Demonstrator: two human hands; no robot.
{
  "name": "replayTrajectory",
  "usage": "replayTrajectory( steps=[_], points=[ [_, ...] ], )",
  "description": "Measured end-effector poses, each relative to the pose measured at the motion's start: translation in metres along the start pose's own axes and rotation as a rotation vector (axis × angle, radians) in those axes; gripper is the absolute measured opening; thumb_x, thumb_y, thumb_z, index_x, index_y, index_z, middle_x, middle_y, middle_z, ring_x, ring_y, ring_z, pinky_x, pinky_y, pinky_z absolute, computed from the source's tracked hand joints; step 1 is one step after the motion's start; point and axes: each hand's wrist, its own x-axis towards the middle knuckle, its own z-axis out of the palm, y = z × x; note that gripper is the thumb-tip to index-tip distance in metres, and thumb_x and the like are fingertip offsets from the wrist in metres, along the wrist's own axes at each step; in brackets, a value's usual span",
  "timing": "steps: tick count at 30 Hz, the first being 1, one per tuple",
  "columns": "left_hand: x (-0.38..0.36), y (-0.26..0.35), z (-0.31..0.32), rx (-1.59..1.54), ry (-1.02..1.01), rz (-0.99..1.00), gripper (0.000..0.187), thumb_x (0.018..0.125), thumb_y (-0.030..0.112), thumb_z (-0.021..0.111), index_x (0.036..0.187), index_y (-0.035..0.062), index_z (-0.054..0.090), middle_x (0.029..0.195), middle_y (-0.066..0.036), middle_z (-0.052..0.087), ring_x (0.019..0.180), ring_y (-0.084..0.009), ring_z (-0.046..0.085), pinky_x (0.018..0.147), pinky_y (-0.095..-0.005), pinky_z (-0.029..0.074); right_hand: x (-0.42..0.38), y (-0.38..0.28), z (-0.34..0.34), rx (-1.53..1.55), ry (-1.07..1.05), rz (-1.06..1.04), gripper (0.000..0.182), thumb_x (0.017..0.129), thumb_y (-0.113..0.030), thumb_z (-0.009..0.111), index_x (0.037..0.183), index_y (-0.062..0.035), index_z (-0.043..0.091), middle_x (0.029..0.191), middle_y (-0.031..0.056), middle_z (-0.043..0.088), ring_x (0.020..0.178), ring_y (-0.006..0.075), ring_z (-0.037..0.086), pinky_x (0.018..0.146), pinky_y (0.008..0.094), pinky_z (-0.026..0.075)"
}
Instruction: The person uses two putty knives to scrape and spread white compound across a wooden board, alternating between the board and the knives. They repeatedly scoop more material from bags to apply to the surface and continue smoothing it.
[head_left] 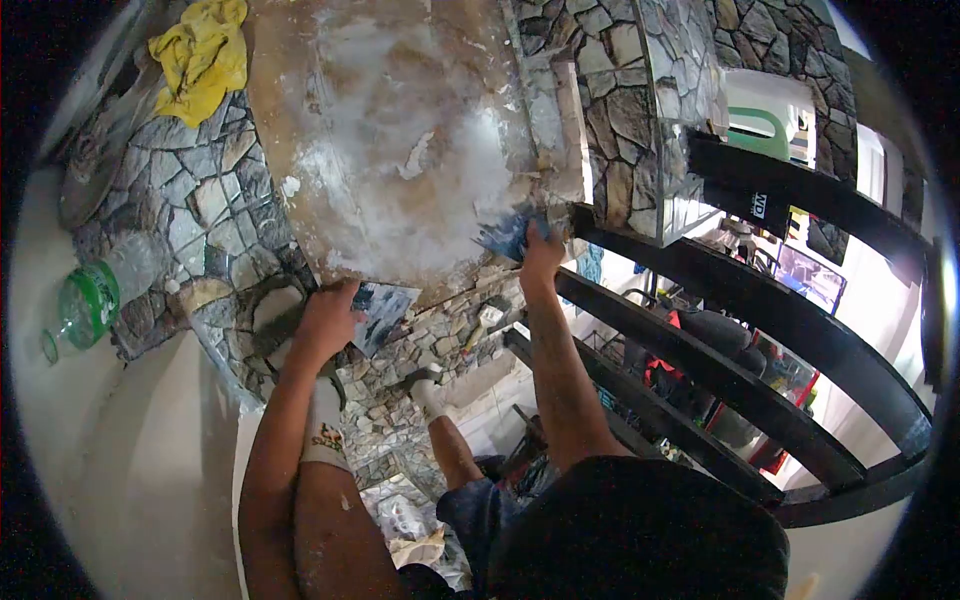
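A brown board (400,130), smeared with whitish paste, lies before me. At its lower left corner my left hand (331,318) is closed on a flat, grey-blue stained piece (382,314) that points to the right. My right hand (541,255) is closed on a blue-stained flat piece (507,232), which lies against the board's lower right part. The fingers of the right hand are partly hidden behind its back. Stone-patterned sheeting (215,190) shows beside the board on the left.
Black curved rails (740,270) run along the right. A plastic bottle with a green label (92,302) lies at the left. A yellow cloth (200,60) is at the top left. My feet (425,388) stand on stone-patterned steps (385,415), near a brush (487,318).
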Motion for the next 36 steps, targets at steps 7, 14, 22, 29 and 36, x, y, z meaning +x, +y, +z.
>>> replayTrajectory(
  steps=[7, 14, 22, 29, 36],
  points=[
    [0.003, 0.003, -0.005, -0.029, -0.105, -0.094, 0.050, 0.073, 0.013, 0.072, 0.116, -0.0017, 0.052, 0.096, -0.024, 0.062, 0.089, -0.0399, 0.061, 0.075, -0.0471, 0.047, -0.010, -0.036, 0.002, -0.004, 0.048, -0.193, 0.025, 0.085, -0.016, 0.066, 0.098, 0.0048, 0.061, 0.085, 0.0092, 0.062, 0.075, 0.0165, 0.055, 0.068, 0.0328, 0.045],
    [0.006, 0.011, -0.010, -0.028, -0.121, -0.120, 0.047, 0.074, 0.012, 0.072, 0.115, -0.0016, 0.053, 0.092, -0.023, 0.063, 0.087, -0.0395, 0.062, 0.074, -0.0476, 0.048, -0.030, -0.059, 0.006, 0.020, -0.013, -0.212, 0.029, 0.085, -0.016, 0.064, 0.104, 0.0055, 0.059, 0.091, 0.0114, 0.063, 0.077, 0.0190, 0.053, 0.071, 0.0357, 0.044],
    [0.009, 0.009, -0.008, -0.005, -0.119, -0.104, 0.044, 0.073, 0.010, 0.072, 0.111, -0.0017, 0.054, 0.086, -0.023, 0.064, 0.082, -0.0410, 0.062, 0.071, -0.0481, 0.049, -0.054, -0.072, 0.006, 0.013, 0.063, -0.142, 0.028, 0.087, -0.017, 0.062, 0.105, 0.0043, 0.060, 0.095, 0.0154, 0.064, 0.085, 0.0226, 0.056, 0.080, 0.0362, 0.043],
    [0.009, 0.006, -0.007, -0.073, -0.117, -0.107, 0.042, 0.073, 0.009, 0.072, 0.110, -0.0003, 0.053, 0.089, -0.024, 0.063, 0.082, -0.0429, 0.061, 0.071, -0.0488, 0.048, -0.032, -0.104, 0.055, 0.044, -0.002, -0.228, 0.029, 0.089, -0.018, 0.061, 0.107, 0.0057, 0.060, 0.098, 0.0129, 0.065, 0.087, 0.0227, 0.058, 0.081, 0.0399, 0.044],
    [0.008, 0.009, -0.009, -0.027, -0.016, 0.002, 0.045, 0.072, 0.007, 0.071, 0.111, 0.0001, 0.051, 0.091, -0.024, 0.062, 0.088, -0.0436, 0.059, 0.075, -0.0491, 0.047, -0.031, -0.089, 0.029, -0.154, 0.024, -0.360, 0.027, 0.088, -0.019, 0.063, 0.099, 0.0050, 0.058, 0.086, 0.0126, 0.063, 0.074, 0.0179, 0.055, 0.069, 0.0343, 0.045]
  ],
)
